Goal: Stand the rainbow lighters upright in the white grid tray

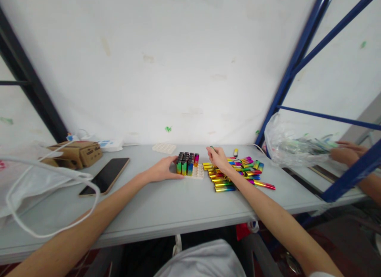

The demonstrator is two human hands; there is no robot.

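A white tray (199, 174) sits mid-table with several rainbow-coloured lighters (187, 164) standing upright in its slots. My left hand (163, 168) rests against the tray's left side, fingers curled round its edge. My right hand (217, 156) hovers just right of the tray, pinched on one lighter whose green tip pokes out above the fingers. Under and to the right of that hand lies a loose pile of rainbow lighters (238, 174) flat on the table.
A second white tray (164, 148) lies near the wall. A phone (106, 175), a cardboard box (77, 153) and a white bag (35, 181) occupy the left. Blue frame bars (282, 86) and a plastic bag (285, 146) stand right, where another person's hands (347, 152) work.
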